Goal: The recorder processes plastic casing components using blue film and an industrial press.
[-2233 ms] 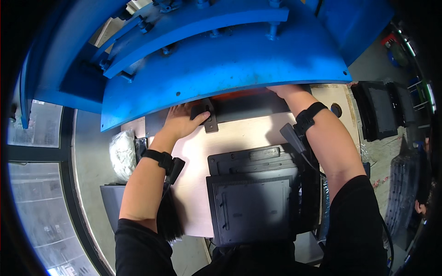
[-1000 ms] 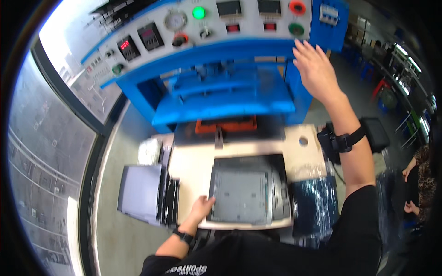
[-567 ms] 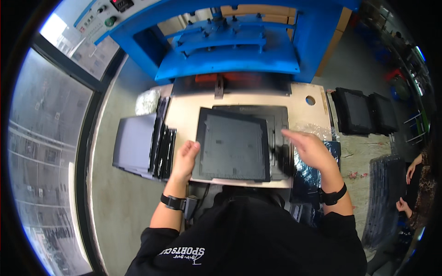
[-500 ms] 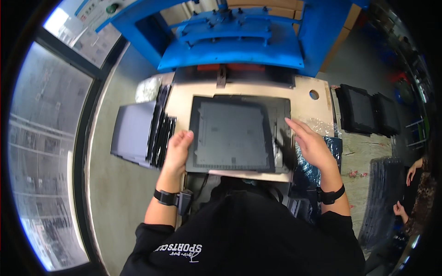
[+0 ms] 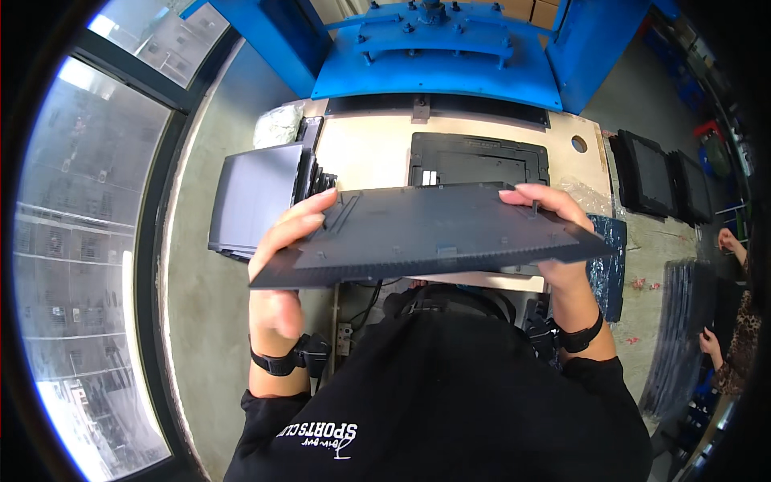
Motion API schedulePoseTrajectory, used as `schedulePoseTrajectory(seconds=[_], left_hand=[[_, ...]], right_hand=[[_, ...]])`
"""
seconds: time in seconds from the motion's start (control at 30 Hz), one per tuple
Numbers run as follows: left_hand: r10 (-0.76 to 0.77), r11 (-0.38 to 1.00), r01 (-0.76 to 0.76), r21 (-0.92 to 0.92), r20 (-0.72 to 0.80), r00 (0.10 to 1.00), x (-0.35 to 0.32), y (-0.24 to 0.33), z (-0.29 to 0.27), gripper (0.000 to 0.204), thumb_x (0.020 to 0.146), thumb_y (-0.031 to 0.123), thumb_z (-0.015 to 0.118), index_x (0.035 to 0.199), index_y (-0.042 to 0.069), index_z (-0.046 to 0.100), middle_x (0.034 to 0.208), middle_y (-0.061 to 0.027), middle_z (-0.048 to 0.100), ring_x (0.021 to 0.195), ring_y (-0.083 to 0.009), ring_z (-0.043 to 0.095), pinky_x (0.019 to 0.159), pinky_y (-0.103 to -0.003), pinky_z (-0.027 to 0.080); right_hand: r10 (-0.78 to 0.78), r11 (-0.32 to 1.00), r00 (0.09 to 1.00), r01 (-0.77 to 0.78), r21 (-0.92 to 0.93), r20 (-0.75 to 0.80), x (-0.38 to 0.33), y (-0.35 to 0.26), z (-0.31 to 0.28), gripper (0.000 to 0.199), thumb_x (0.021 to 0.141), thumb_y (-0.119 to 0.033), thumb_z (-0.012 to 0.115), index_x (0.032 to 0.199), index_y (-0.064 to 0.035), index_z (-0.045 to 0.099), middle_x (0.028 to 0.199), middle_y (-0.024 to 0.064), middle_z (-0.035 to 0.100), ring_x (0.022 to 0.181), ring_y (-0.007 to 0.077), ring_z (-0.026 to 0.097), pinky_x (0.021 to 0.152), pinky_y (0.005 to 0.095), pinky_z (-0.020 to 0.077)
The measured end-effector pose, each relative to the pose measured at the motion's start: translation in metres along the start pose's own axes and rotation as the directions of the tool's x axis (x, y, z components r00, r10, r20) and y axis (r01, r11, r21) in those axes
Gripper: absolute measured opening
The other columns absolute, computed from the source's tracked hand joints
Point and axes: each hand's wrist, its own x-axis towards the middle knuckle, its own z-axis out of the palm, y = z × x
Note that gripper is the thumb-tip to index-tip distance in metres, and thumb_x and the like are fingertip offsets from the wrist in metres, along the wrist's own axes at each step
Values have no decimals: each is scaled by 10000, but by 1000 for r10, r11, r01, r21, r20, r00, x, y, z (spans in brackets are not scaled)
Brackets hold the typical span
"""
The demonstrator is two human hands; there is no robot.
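A dark grey plastic panel [image 5: 434, 229] is raised in front of me and tilted, with small clips on its face and a row of slots along the near edge. My left hand [image 5: 277, 251] grips its left end, fingers over the far edge. The right end is held by my right hand [image 5: 560, 206], whose fingertips curl over the far corner. Behind and partly covered by the panel, a black recessed frame [image 5: 480, 159] lies on the pale wooden board [image 5: 361, 145].
A blue press [image 5: 442, 76] stands beyond the board. Stacked grey panels [image 5: 259, 189] and a clear plastic bag [image 5: 279, 124] are at left. Black panels [image 5: 642, 173] and a tall wrapped stack [image 5: 679, 333] lie at right. Another person's hand [image 5: 711, 344] shows at the far right.
The grey panel has come up off the board and tilted. My right hand, earlier apart from it with fingers stretched, now grips its right end. The black frame now shows behind it.
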Motion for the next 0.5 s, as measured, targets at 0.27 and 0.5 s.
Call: schedulePoseTrajectory(seconds=[0.27,0.5], left_hand=[[91,993,-99,71,109,990,19,-22,-49,257,851,220,664,936,-15,604,1047,-281,631,987,-309,619,845,-378,501],[255,928,-270,255,90,963,33,-22,-64,135,796,35,627,909,-41,626,987,-231,659,926,-300,647,834,-371,508]], right_hand=[[-47,990,994,33,-134,-98,9,-1,54,363,768,-46,719,1097,42,596,1021,158,678,936,194,658,839,294,517],[145,987,971,-156,-42,-190,18,-16,59,735,716,-5,741,1362,-8,389,1297,174,517,890,158,641,701,244,541]])
